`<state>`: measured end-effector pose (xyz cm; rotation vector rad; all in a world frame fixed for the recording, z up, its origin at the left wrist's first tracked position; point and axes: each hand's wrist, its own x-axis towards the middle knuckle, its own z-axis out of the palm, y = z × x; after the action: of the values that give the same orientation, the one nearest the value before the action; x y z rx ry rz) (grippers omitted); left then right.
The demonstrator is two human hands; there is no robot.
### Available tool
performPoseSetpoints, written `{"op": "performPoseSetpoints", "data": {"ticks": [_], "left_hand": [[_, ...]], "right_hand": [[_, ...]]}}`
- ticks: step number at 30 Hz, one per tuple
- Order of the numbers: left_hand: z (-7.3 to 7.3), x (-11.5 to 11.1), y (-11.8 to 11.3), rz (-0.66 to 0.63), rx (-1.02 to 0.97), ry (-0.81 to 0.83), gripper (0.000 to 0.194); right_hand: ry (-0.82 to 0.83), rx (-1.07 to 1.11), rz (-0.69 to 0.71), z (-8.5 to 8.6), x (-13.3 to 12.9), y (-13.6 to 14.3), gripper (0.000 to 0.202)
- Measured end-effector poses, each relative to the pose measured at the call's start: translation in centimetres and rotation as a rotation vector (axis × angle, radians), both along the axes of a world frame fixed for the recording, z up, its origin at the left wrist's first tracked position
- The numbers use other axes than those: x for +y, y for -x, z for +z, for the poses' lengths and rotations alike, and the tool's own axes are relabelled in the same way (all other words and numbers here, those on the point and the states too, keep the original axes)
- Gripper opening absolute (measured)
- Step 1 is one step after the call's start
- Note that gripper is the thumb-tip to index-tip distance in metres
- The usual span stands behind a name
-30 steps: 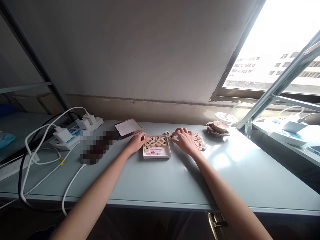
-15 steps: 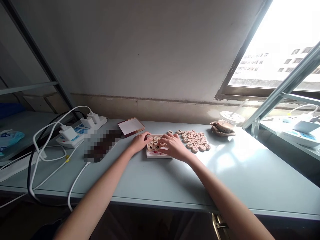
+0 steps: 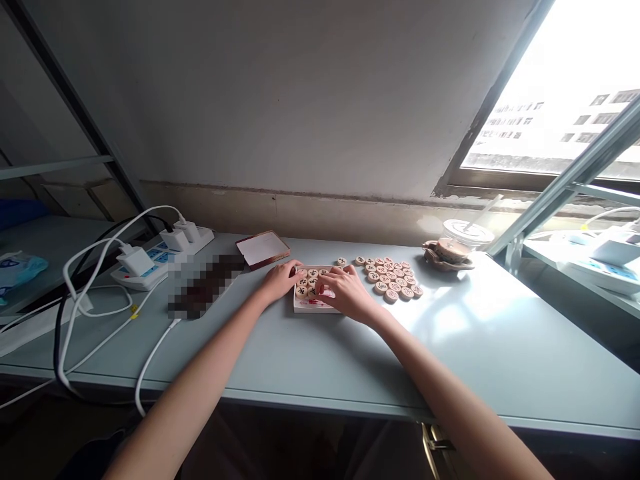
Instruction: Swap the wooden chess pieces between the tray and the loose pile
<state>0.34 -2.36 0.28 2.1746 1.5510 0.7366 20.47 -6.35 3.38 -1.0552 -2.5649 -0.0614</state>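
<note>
— Hand [image 3: 345,293] on the right: where is it seen?
— It is laid over the right half of the white tray [image 3: 313,305], fingers curled down among the discs [image 3: 306,281] held there. Whether a disc is pinched cannot be told; the fingertips are hidden.
— And a second ago?
— It was stretched out to the loose pile [image 3: 389,276] on the table [image 3: 320,360]. Since then it has been brought back across to the tray, so a disc is probably being set into the rows.
— The left hand [image 3: 281,280]?
— It is kept against the tray's left edge, fingers loosely bent, nothing gripped; the tray is steadied by it as before.
— What else is noted?
— A red lid [image 3: 263,249] behind the tray, a power strip [image 3: 150,257] far left, a cup [image 3: 465,235] beyond the pile.
</note>
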Motion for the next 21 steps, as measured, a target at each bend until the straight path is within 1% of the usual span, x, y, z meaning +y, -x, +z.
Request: {"op": "performPoseSetpoints", "data": {"ticks": [4,5,7,9,11,13,16,19,21], "left_hand": [[0.1,-0.1,0.0,-0.002,-0.005,0.006,0.032],[0.1,-0.1,0.0,-0.001,-0.004,0.010,0.032],[0.0,0.0,0.0,0.001,-0.003,0.014,0.032],[-0.1,0.0,0.0,0.008,0.000,0.013,0.032],[-0.2,0.1,0.0,0.013,0.003,0.010,0.032],[-0.3,0.1,0.0,0.012,0.002,0.002,0.031],[-0.3,0.1,0.0,0.007,-0.004,-0.002,0.030],[-0.3,0.1,0.0,0.005,-0.014,-0.003,0.030],[-0.2,0.1,0.0,0.002,-0.018,-0.006,0.030]], "right_hand": [[0.015,0.024,-0.012,0.1,0.6,-0.6,0.018],[0.011,0.037,-0.045,0.0,0.9,-1.0,0.019],[-0.027,0.063,-0.164,-0.4,1.9,-2.1,0.020],[-0.078,0.063,-0.294,-1.1,3.1,-3.3,0.025],[-0.107,0.018,-0.366,-2.1,4.2,-4.4,0.034],[-0.105,-0.050,-0.373,-3.1,5.0,-5.2,0.039],[-0.116,-0.099,-0.335,-3.8,5.3,-5.5,0.038],[-0.158,-0.066,-0.314,-3.5,5.0,-5.3,0.031],[-0.167,-0.032,-0.325,-3.0,4.8,-5.3,0.027]]}}
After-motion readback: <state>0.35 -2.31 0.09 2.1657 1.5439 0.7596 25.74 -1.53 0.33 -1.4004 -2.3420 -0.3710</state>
